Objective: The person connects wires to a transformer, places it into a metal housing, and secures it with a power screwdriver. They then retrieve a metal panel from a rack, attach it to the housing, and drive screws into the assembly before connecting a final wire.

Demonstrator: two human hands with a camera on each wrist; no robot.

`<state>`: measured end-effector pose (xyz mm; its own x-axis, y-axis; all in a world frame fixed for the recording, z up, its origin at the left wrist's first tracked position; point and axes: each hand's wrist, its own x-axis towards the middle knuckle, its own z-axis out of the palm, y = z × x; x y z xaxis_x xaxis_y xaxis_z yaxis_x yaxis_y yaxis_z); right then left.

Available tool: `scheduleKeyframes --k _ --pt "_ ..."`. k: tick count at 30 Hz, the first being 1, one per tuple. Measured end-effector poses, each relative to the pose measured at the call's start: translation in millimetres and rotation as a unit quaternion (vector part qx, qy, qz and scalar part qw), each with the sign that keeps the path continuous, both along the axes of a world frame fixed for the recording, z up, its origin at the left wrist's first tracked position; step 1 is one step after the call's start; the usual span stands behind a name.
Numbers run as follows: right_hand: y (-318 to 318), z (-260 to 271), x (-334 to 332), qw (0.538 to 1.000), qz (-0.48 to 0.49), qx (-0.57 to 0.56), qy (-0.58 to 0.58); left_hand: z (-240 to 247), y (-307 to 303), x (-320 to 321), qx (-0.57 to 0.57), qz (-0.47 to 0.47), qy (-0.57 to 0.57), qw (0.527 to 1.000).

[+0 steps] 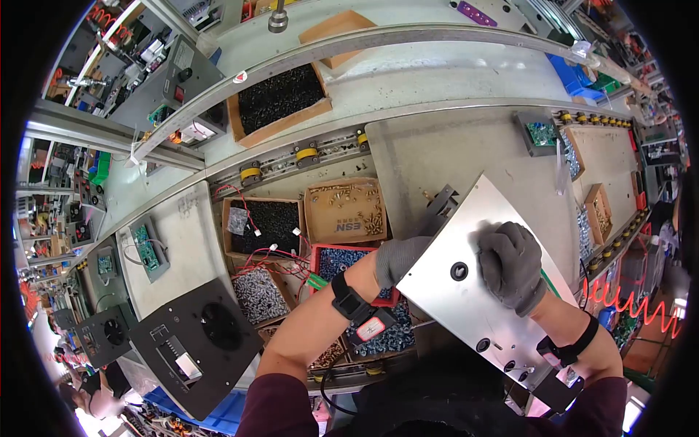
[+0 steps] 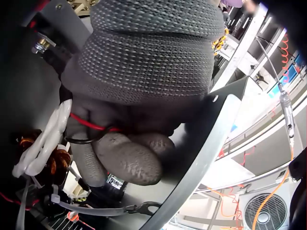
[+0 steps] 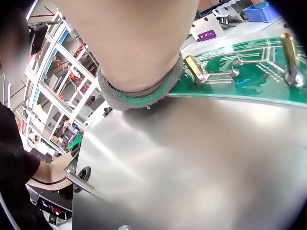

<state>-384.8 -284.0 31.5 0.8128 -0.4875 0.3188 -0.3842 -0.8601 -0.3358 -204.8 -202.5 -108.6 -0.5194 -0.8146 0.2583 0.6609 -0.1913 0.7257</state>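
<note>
I hold a silver metal panel (image 1: 451, 306) tilted above the bench, low and right in the head view. My grey-gloved left hand (image 1: 397, 258) reaches behind its left edge. In the left wrist view the left hand (image 2: 127, 155) curls its fingers (image 2: 129, 163) against the inside of the panel (image 2: 201, 158), with red and black wires (image 2: 91, 129) running across them. My gloved right hand (image 1: 510, 266) grips the panel's upper right edge, fingers curled over it. The right wrist view shows the panel's bare face (image 3: 192, 167) and a green circuit board (image 3: 249, 72) behind its edge; the right fingers are hidden there.
Cardboard boxes of black screws (image 1: 266, 226) and brass parts (image 1: 346, 211), a red bin (image 1: 342, 262) and a tray of silver screws (image 1: 258, 295) lie left of the panel. A black fan plate (image 1: 196, 335) sits at lower left. A conveyor rail (image 1: 306, 156) crosses behind.
</note>
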Motion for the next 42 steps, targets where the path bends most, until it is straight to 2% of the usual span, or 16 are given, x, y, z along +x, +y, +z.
scheduleKeyframes --k 4,10,13,15,16,17,19,20,26,28,31,34,36,40,41,42 --pt "6 -1 1 1.000 0.020 0.007 -0.009 2 17 -8 0.061 -0.016 -0.005 0.998" --pt "13 -4 -3 0.999 0.042 0.023 0.003 19 33 -7 -0.022 0.046 -0.051 0.997" --pt "12 -4 -2 0.999 0.046 0.019 -0.001 11 29 -7 0.001 0.020 -0.031 0.999" --pt "12 -5 -2 0.999 0.047 0.022 -0.003 6 22 -4 0.084 -0.134 0.092 0.983" --pt "11 -4 -4 0.998 0.058 0.039 0.010 11 18 -3 0.088 -0.133 0.093 0.983" --pt "12 -5 -5 0.996 0.066 0.056 0.022 21 14 -1 0.088 -0.163 0.002 0.983" --pt "15 -10 -4 0.996 0.069 0.048 0.018 14 9 -1 -0.040 -0.189 -0.164 0.967" --pt "18 -11 -6 0.996 0.074 0.041 0.018 13 10 0 -0.037 -0.195 -0.162 0.967" --pt "11 -18 -11 0.995 0.068 0.057 0.040 36 24 6 0.064 -0.150 -0.111 0.980" --pt "10 -19 -12 0.995 0.074 0.059 0.025 42 26 -5 0.146 -0.195 -0.096 0.965" --pt "10 -19 -13 0.996 0.068 0.047 0.024 35 43 -15 0.042 -0.031 -0.018 0.998" --pt "14 -18 -14 0.997 0.061 0.044 0.030 32 42 -15 0.078 -0.108 -0.114 0.985" --pt "13 -17 -13 0.997 0.058 0.046 0.034 4 44 -26 0.093 -0.108 -0.028 0.989" --pt "12 -17 -14 0.997 0.061 0.049 0.024 20 46 -16 0.053 -0.131 -0.097 0.985" --pt "10 -18 -15 0.997 0.061 0.050 0.025 30 50 -17 0.210 -0.134 0.049 0.967" --pt "8 -19 -15 0.997 0.056 0.051 0.023 35 54 -18 0.359 -0.132 0.190 0.904"
